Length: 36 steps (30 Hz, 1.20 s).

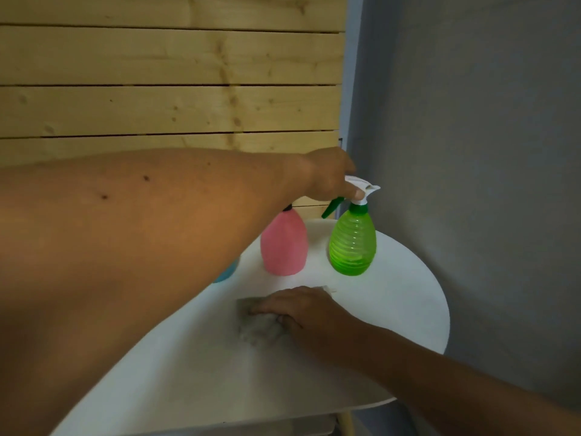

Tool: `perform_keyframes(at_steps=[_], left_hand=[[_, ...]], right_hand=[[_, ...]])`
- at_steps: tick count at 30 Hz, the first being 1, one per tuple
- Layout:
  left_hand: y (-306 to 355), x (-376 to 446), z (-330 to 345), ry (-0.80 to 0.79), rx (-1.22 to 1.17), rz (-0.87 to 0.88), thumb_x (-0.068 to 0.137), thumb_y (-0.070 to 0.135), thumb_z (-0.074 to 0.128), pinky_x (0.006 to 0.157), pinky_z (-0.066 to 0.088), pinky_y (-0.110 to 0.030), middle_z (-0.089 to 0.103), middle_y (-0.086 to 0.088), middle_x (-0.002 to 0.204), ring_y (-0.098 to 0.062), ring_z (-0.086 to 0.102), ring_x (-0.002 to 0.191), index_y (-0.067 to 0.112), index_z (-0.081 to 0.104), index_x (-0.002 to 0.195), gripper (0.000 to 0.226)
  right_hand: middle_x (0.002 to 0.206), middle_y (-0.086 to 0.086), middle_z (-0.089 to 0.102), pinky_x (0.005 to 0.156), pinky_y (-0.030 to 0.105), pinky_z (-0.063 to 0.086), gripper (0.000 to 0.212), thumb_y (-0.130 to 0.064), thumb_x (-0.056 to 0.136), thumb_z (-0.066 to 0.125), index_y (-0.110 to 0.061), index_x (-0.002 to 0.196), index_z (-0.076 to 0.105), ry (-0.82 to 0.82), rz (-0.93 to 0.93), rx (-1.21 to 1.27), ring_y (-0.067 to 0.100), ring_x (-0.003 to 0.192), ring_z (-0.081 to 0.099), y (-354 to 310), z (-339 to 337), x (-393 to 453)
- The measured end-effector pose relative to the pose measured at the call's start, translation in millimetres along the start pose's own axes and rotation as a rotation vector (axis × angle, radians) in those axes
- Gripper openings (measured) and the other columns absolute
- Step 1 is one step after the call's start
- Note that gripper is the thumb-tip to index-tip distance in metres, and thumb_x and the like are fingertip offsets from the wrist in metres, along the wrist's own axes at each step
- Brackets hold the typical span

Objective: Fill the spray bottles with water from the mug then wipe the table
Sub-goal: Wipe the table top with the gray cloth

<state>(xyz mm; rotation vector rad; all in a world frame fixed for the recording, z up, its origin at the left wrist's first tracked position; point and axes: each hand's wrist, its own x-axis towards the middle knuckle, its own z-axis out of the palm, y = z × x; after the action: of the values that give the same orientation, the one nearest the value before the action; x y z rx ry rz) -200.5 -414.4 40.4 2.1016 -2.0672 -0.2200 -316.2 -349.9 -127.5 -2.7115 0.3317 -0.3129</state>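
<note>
A round white table (393, 309) carries everything; at its far side stand a pink spray bottle (284, 247) and, just to its right, a green spray bottle (352, 243), both upright; a blue object (227, 272) shows partly at the far left. Nearer the middle a grey cloth (261, 328) lies flat on the tabletop.

No readable text, faint unreadable marks on the green spray bottle (352, 243) head

Worktop (393, 309) right side is open; pink bottle (284, 247) & green bottle (352, 247) block the back, narrow gap btwn them.
</note>
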Motion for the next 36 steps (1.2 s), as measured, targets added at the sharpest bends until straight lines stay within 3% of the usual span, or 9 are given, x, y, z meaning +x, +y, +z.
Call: perform_keyframes(at_steps=[2,4,8,10,15,20,24,28,36], left_hand=[[1.3,4.9,8.5,0.037,0.001,0.012,0.095,0.038,0.074,0.087,0.049,-0.032,0.072,-0.011,0.119,-0.029,0.065,0.109,0.008,0.071,0.124,0.042],[3.0,7.0,15.9,0.075,-0.074,0.004,0.093,0.028,0.077,0.089,0.056,-0.038,0.076,-0.012,0.107,-0.029,0.07,0.101,0.006,0.074,0.116,0.033],[4.0,3.6,10.2,0.152,-0.296,-0.02,0.09,0.015,0.08,0.074,0.058,-0.036,0.078,-0.018,0.095,-0.024,0.071,0.078,0.006,0.075,0.107,0.021],[5.5,4.7,-5.0,0.201,-0.396,-0.012,0.089,0.011,0.08,0.073,0.058,-0.037,0.077,-0.019,0.093,-0.022,0.069,0.073,0.005,0.074,0.105,0.018],[15.4,6.4,-50.2,0.285,-0.542,0.003,0.095,0.011,0.074,0.078,0.064,-0.028,0.076,-0.01,0.091,-0.013,0.073,0.072,0.002,0.069,0.114,0.022],[20.7,11.3,-65.6,0.36,-0.547,0.019,0.098,0.013,0.071,0.08,0.064,-0.03,0.076,-0.011,0.094,-0.015,0.075,0.077,0.001,0.069,0.118,0.023],[19.9,18.3,-58.9,0.385,-0.556,0.012,0.098,0.012,0.071,0.078,0.064,-0.028,0.075,-0.013,0.093,-0.015,0.073,0.074,0.0,0.07,0.115,0.021],[14.9,23.7,-42.7,0.36,-0.543,-0.01,0.097,0.011,0.072,0.066,0.06,-0.02,0.074,-0.009,0.085,-0.009,0.07,0.064,0.001,0.07,0.115,0.021],[4.6,16.3,-1.8,0.26,-0.523,-0.005,0.095,0.007,0.073,0.051,0.048,-0.011,0.07,-0.006,0.077,0.0,0.064,0.052,-0.001,0.072,0.109,0.016]], right_hand=[[0.124,0.002,0.07,0.092,0.047,0.051,0.06,-0.032,0.086,0.03,-0.025,0.133,0.067,-0.004,-0.005,0.028,0.027,0.111,0.065,1.4,0.9,0.1],[0.123,0.004,0.07,0.092,0.044,0.051,0.054,-0.021,0.087,0.04,-0.023,0.134,0.067,0.028,0.009,0.07,0.026,0.11,0.065,2.7,-0.6,-4.4],[0.119,0.011,0.07,0.088,0.017,0.046,0.05,0.005,0.084,0.054,-0.012,0.129,0.068,0.169,0.016,0.232,0.01,0.105,0.063,5.2,-15.2,-20.2],[0.123,0.01,0.068,0.09,0.013,0.044,0.048,0.013,0.09,0.052,-0.011,0.128,0.068,0.191,0.063,0.289,0.002,0.108,0.061,10.3,-27.1,-28.9],[0.121,-0.004,0.064,0.096,0.038,0.05,0.054,0.0,0.092,0.049,-0.034,0.13,0.066,0.246,0.274,-0.003,0.02,0.112,0.059,45.6,-43.9,-38.4],[0.098,-0.01,0.072,0.092,0.036,0.052,0.029,-0.041,0.081,0.052,-0.035,0.101,0.071,0.414,0.548,0.084,0.011,0.099,0.066,105.3,-61.2,-15.7],[0.122,0.003,0.071,0.102,0.04,0.048,0.039,-0.008,0.095,0.052,-0.026,0.123,0.072,0.255,0.5,0.056,0.023,0.116,0.063,130.9,-59.7,21.7],[0.151,-0.005,0.052,0.116,0.036,0.034,0.052,-0.012,0.097,0.043,-0.038,0.14,0.059,0.069,0.521,0.003,0.023,0.138,0.048,131.3,-51.7,29.4],[0.156,-0.006,0.046,0.118,0.033,0.032,0.06,-0.004,0.096,0.045,-0.036,0.146,0.052,-0.148,0.371,-0.05,0.02,0.142,0.043,61.7,-51.2,-34.7]])
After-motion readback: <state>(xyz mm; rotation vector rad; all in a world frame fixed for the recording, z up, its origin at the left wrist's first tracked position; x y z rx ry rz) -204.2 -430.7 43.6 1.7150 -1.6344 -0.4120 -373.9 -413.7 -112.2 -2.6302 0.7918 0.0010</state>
